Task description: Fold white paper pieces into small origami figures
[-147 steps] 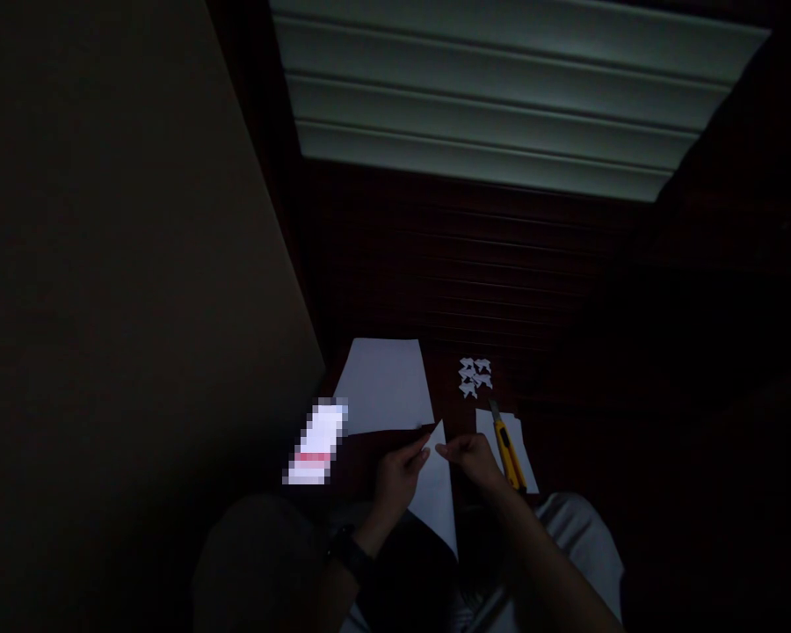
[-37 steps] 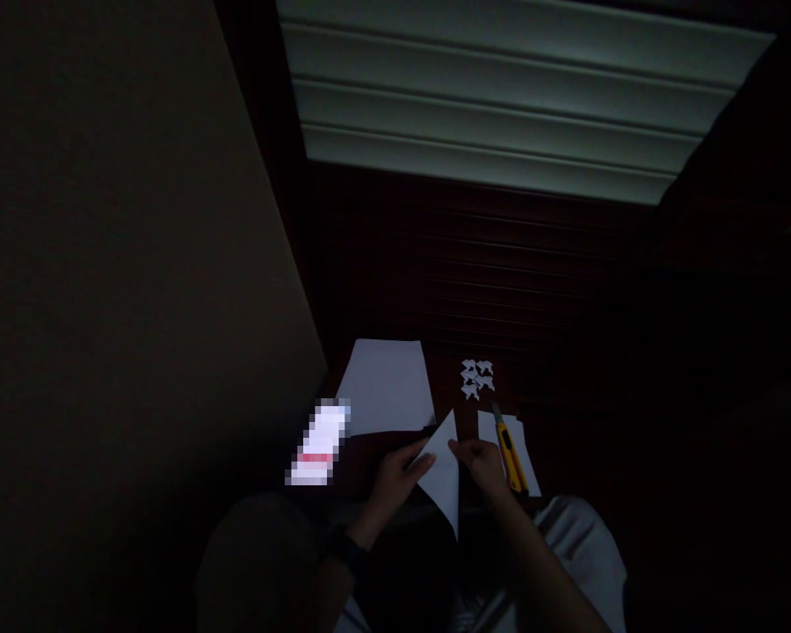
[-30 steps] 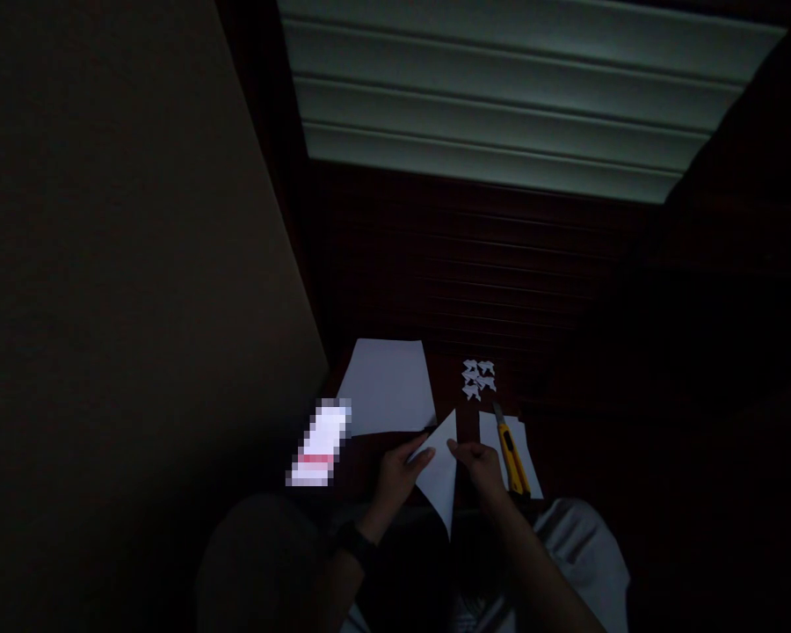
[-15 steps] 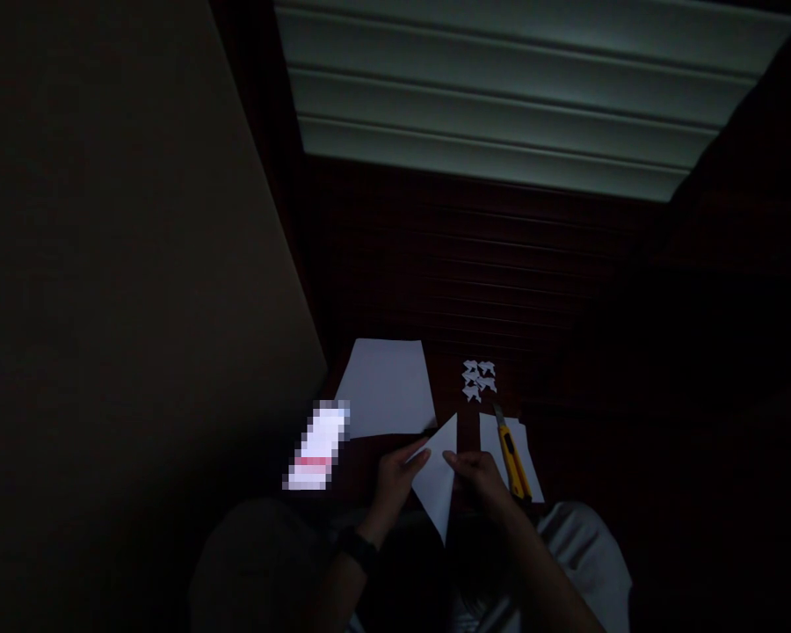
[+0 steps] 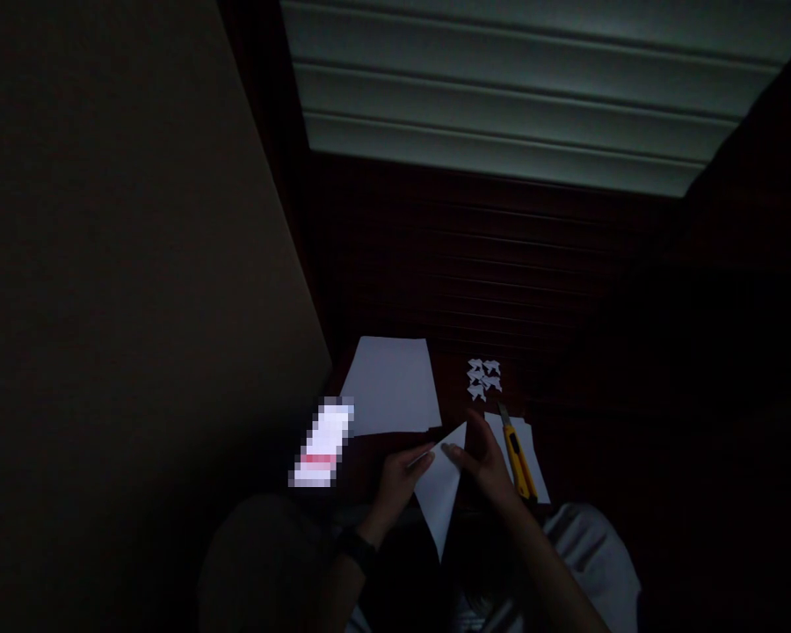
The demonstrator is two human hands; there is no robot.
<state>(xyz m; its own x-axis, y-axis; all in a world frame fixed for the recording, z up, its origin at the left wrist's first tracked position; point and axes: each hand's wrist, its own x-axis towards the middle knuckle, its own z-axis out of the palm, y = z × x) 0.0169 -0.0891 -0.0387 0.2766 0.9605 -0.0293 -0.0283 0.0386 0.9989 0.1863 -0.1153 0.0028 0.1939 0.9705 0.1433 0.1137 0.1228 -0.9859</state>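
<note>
Between my two hands is a sheet of white paper (image 5: pixel 440 497) folded to a pointed shape, one corner up and one hanging down over my lap. My left hand (image 5: pixel 401 479) pinches its left edge, thumb on top. On the right edge my right hand (image 5: pixel 488 466) grips it with the thumb on the face and the fingers behind, near the top corner. A yellow utility knife (image 5: pixel 519 462), blade showing, lies just right of my right hand on some smaller white paper (image 5: pixel 537 466).
Larger white paper (image 5: pixel 395 387) lies at the back left of the dark table. Several small folded paper pieces (image 5: pixel 484 378) sit at the back right. A lit, pixelated phone-like screen (image 5: pixel 322 444) is at the left. A wall (image 5: pixel 171 264) rises on the left, and pale slats (image 5: pixel 501 105) stand behind.
My right hand has shifted its hold toward the paper's upper corner, its fingers now raised behind the edge. The paper has tilted slightly and its lower tip hangs lower. The view has moved a little.
</note>
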